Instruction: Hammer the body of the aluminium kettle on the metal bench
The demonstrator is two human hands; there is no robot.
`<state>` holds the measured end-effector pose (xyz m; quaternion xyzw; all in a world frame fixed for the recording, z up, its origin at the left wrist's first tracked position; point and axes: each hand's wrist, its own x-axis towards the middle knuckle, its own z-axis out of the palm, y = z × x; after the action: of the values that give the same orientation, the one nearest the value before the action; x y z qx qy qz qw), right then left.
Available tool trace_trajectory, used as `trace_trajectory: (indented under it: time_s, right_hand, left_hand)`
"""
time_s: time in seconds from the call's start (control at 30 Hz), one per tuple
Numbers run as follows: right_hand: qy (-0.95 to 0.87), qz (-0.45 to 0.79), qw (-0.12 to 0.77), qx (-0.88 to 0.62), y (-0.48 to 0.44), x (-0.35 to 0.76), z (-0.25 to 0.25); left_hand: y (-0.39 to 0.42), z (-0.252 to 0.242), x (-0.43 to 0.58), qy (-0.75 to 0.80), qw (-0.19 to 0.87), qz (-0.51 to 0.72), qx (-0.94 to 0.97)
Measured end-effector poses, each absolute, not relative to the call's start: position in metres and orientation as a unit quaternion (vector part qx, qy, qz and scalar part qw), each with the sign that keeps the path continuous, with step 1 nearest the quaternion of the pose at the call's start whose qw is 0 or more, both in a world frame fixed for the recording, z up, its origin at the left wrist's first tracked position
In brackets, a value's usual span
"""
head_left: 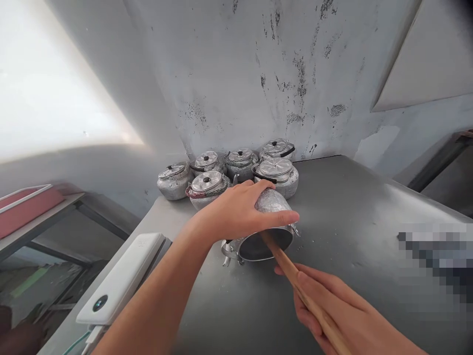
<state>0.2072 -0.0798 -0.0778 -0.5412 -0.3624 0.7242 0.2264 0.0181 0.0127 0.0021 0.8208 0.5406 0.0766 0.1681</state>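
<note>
A dented silver metal kettle [273, 201] lies on its side on the grey table, its round mouth facing me. My left hand [240, 209] lies over its upper side and holds it there, thumb stretched along the rim. The fingertips are partly out of sight behind the kettle. My right hand [325, 301] is wrapped round a wooden stick [284, 261]. The stick's far end goes into the kettle's dark mouth, where its tip is hidden. Below the rim on the left, the handle and small metal fittings show.
Several lidded kettles [277, 167] stand grouped at the table's back edge by the stained wall. A white power bank [123, 276] with a cable lies at the left edge. Left of the table [332, 197], a pink tray [29, 207] rests on a lower stand.
</note>
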Motion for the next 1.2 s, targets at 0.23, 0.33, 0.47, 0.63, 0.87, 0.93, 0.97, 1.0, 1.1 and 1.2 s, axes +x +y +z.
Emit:
trace_trajectory:
  time_s: [0.23, 0.33, 0.47, 0.63, 0.87, 0.93, 0.97, 1.0, 1.1, 1.2]
  right_hand:
    - [-0.360, 0.732, 0.203, -0.541, -0.0784, 0.2125, -0.0793]
    - [-0.336, 0.725, 0.206, -0.565, -0.0797, 0.2117, -0.0781]
    - [-0.399, 0.720, 0.195, -0.534, -0.0796, 0.2117, -0.0792]
    - [-0.409, 0.719, 0.223, -0.516, -0.0823, 0.2139, -0.0798]
    - [-0.415, 0.695, 0.171, -0.561, -0.0817, 0.2110, -0.0770]
    - [-0.410, 0.692, 0.181, -0.565, -0.0820, 0.2113, -0.0781]
    - [-0.410, 0.696, 0.173, -0.563, -0.0824, 0.2117, -0.0788]
    - [-0.410, 0.700, 0.162, -0.561, -0.0829, 0.2123, -0.0796]
    - [-0.414, 0.707, 0.164, -0.549, -0.0848, 0.2137, -0.0815]
    - [-0.412, 0.705, 0.235, -0.527, -0.0859, 0.2135, -0.0819]
  left_hand:
    - [0.0141, 0.0017, 0.0187, 0.539, 0.175, 0.077, 0.820]
    - [0.0145, -0.0004, 0.0185, 0.535, 0.163, 0.083, 0.825]
    - [0.0142, -0.0015, 0.0198, 0.529, 0.155, 0.080, 0.831]
    - [0.0140, -0.0007, 0.0214, 0.534, 0.153, 0.081, 0.827]
    - [0.0158, -0.0015, 0.0205, 0.529, 0.156, 0.089, 0.830]
    - [0.0159, -0.0018, 0.0198, 0.529, 0.153, 0.086, 0.830]
    - [0.0160, -0.0020, 0.0193, 0.530, 0.151, 0.085, 0.830]
    - [0.0161, -0.0022, 0.0189, 0.530, 0.150, 0.084, 0.830]
    - [0.0167, -0.0032, 0.0175, 0.528, 0.150, 0.085, 0.832]
    - [0.0171, -0.0036, 0.0166, 0.522, 0.153, 0.086, 0.835]
